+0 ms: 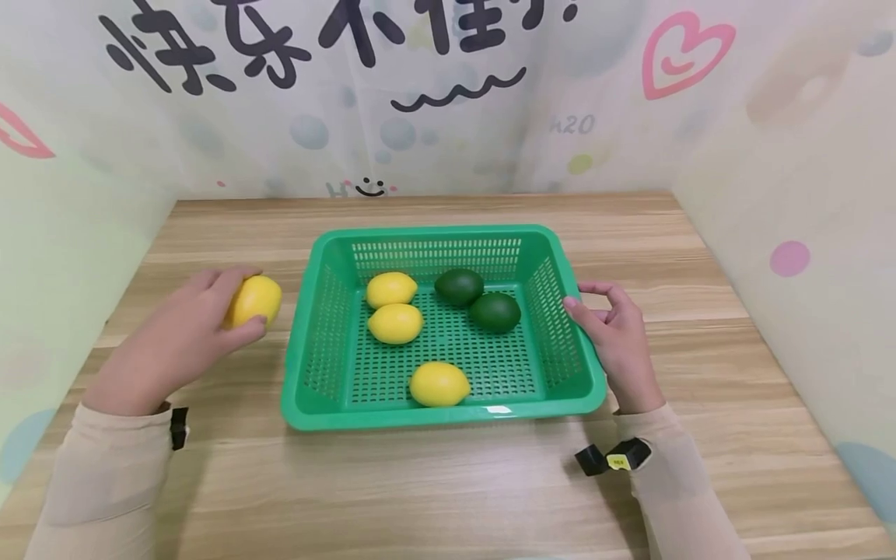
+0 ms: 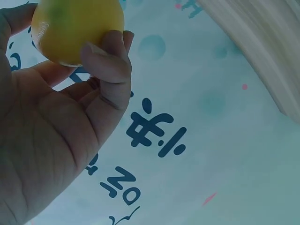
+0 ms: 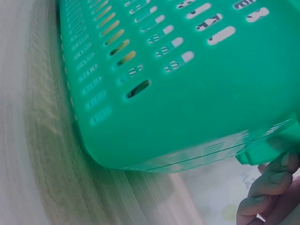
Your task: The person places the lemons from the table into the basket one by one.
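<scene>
A yellow lemon (image 1: pixel 258 301) is held by my left hand (image 1: pixel 183 327), to the left of the green basket (image 1: pixel 441 422). In the left wrist view, fingers and thumb curl round the lemon (image 2: pixel 77 28). My right hand (image 1: pixel 621 338) grips the basket's right rim, thumb on top and fingers outside. Inside the basket lie three more lemons, two touching at the left (image 1: pixel 391 290) and one near the front wall (image 1: pixel 439 384). Two dark green avocado-like fruits (image 1: pixel 459 287) touch each other right of centre. The right wrist view shows the basket's slotted outer wall (image 3: pixel 187 112) close up.
Everything stands on a wood-grain table (image 1: pixel 434 498). A printed cloth (image 1: pixel 448 148) with black characters and a pink heart hangs behind it, and pale panels close off both sides. Black straps (image 1: pixel 619 455) sit on the wrists.
</scene>
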`<move>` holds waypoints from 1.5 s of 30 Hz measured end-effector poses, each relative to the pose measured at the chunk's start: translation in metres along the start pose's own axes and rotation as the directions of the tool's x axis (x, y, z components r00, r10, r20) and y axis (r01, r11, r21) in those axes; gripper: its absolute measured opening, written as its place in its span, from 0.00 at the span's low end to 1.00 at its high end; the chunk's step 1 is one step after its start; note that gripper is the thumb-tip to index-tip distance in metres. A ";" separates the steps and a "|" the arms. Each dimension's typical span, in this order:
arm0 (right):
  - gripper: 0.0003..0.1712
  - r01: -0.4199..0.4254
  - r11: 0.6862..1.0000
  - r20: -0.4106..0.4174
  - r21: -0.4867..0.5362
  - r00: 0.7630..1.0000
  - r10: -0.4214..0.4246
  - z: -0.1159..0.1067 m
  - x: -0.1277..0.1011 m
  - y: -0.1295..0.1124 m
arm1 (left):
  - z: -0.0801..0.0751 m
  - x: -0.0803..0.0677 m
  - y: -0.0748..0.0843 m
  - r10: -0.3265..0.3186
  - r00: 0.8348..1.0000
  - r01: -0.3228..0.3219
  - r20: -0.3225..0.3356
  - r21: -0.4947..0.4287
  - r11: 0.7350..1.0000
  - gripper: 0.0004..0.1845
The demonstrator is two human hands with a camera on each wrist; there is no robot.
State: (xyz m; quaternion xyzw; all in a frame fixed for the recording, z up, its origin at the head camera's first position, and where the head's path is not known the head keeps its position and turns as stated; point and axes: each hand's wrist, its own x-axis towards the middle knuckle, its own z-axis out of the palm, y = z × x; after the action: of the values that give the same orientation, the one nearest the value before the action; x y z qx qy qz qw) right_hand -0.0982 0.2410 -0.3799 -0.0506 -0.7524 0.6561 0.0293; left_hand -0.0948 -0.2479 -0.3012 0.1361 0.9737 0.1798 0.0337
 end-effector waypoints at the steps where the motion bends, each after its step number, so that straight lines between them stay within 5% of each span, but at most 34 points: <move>1: 0.26 0.002 1.000 0.000 -0.003 1.000 -0.002 0.000 0.000 0.000 | -0.001 0.000 0.001 0.000 1.000 0.000 0.002 0.000 1.000 0.32; 45: 0.26 0.015 1.000 -0.015 -0.022 1.000 -0.016 0.000 0.000 0.000 | -0.015 0.024 0.051 0.158 0.985 -0.159 -0.070 -0.008 0.987 0.31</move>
State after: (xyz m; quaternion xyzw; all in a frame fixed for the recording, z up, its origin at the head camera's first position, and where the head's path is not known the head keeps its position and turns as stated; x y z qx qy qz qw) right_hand -0.0981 0.2406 -0.3803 -0.0500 -0.7598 0.6471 0.0395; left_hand -0.1066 -0.2009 -0.2692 0.2064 0.9591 0.1933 -0.0136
